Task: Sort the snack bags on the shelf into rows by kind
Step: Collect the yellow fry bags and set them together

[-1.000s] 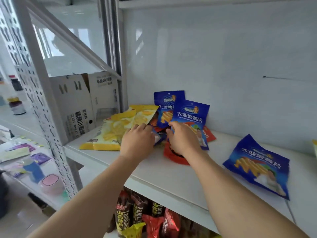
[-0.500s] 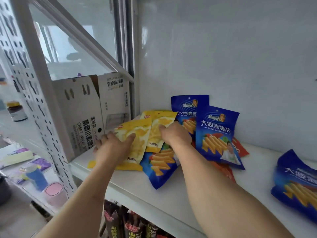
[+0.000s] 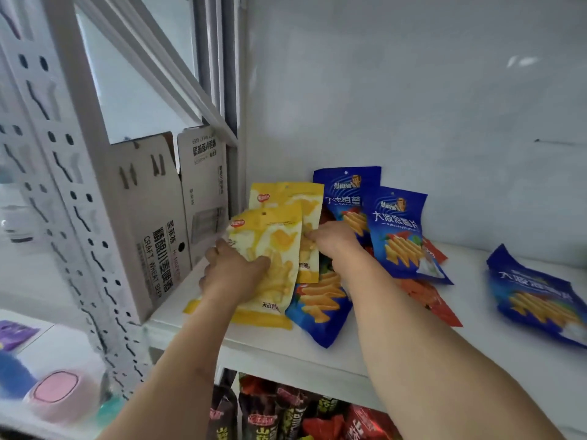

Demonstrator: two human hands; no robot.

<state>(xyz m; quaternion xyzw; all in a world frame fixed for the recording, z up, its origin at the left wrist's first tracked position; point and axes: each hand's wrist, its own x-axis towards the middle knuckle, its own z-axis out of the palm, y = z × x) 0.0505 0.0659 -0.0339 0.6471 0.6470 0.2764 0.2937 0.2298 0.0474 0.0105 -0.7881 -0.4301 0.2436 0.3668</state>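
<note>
Fingers of left hand [image 3: 233,273] curled on front yellow bag [image 3: 270,249], long axis upright; right hand [image 3: 333,241] pinching rear yellow bag [image 3: 290,198] just behind.

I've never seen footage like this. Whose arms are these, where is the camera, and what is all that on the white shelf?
There is no machine here: these are a person's two bare arms, filmed by a wide-angle camera worn on the head, looking forward and down. The left hand grips the front yellow snack bag. The right hand holds a second yellow bag behind it. Both stand at the left end of the white shelf. Beside them are blue bags: two upright, one lying flat in front, one apart at the right. Red bags lie underneath. A cardboard box stands outside the frame.
</note>
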